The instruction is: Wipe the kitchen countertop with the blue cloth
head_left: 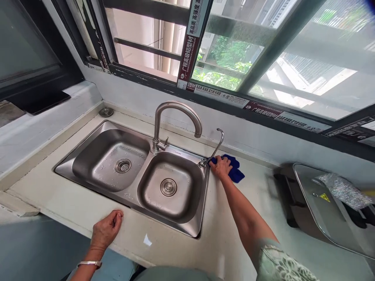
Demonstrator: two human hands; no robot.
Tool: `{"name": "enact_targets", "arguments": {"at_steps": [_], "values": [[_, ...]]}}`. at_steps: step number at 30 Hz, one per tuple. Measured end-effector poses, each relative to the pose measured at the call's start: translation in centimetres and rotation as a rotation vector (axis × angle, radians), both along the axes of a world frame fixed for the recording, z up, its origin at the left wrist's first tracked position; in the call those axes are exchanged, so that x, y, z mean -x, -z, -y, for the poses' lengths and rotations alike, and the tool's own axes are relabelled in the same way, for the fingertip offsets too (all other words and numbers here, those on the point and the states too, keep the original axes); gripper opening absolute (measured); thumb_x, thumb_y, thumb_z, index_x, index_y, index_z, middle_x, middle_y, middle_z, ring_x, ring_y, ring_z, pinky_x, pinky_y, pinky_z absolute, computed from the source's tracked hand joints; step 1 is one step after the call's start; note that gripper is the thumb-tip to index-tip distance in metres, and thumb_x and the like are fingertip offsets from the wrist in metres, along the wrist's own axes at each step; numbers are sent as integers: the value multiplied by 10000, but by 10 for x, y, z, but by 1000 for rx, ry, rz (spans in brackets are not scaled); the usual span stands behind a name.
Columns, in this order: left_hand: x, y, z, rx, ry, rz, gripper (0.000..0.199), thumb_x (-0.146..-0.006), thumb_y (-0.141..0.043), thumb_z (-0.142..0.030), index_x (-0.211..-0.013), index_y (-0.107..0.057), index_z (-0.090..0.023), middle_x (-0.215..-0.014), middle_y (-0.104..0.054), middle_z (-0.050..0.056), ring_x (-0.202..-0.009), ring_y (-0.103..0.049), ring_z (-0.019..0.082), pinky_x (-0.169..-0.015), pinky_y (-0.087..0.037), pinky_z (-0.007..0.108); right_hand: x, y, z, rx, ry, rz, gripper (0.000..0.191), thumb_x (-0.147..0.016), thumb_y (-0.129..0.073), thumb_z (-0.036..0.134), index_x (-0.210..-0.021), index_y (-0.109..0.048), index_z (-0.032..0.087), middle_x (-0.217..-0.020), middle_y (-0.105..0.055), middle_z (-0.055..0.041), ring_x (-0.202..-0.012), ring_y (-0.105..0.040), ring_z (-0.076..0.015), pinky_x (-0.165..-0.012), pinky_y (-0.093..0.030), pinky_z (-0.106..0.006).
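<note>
My right hand presses a dark blue cloth against the countertop at the sink's right rim. Its fingertips are by the base of a small thin faucet, and part of the cloth spreads out beyond the hand. My left hand, curled into a loose fist, rests near the counter's front edge with nothing visible in it. Between the hands lies a steel double-bowl sink, with water drops in both bowls. A large curved faucet stands upright behind the divider.
On the right of the countertop is a dark appliance with a glass lid, with a silvery sparkly item on top. A round metal fitting sits in the back left corner. Framed windows run along the back wall.
</note>
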State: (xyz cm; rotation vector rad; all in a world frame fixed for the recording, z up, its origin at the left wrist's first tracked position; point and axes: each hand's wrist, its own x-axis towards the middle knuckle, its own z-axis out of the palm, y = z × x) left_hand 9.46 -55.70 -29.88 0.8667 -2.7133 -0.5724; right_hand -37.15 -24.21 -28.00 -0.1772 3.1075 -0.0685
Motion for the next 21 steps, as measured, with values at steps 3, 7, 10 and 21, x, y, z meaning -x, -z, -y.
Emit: {"name": "enact_targets", "arguments": {"at_steps": [3,7,10,21], "values": [[0,1,0,-5,-10,0,264,-885,-473,-320,-829,-724,-258,-625,-711,-53,-507,-603,75,-539,-399,175,-30,3,0,10,-53,-61,382,-901,-547,430,-1215,-597,219,-1234,-490,-157,-1149,-421,-320,-881,-361,-444],[1,2,-1,-14,-29,7,251,-887,-486,-317,-836,-724,-260,-627,-712,-46,-517,-610,87,-541,-394,182,-84,8,-10,43,-151,-150,325,-862,-574,385,-1127,-620,202,-1201,-515,-152,-1132,-425,-318,-868,-343,-422],[1,3,-1,-21,-37,12,260,-897,-480,-325,-846,-726,-259,-634,-715,-37,-529,-613,99,-542,-381,195,-130,12,-29,75,-234,-209,295,-853,-560,387,-1072,-626,202,-1145,-544,-128,-1104,-441,-303,-868,-340,-405],[5,-3,1,-36,-66,70,294,-900,-453,-366,-854,-715,-241,-612,-692,-9,-519,-560,115,-545,-328,217,-260,31,-149,94,-220,-292,357,-863,-530,415,-1138,-589,194,-1104,-575,-131,-1071,-493,-308,-875,-375,-413]]}}
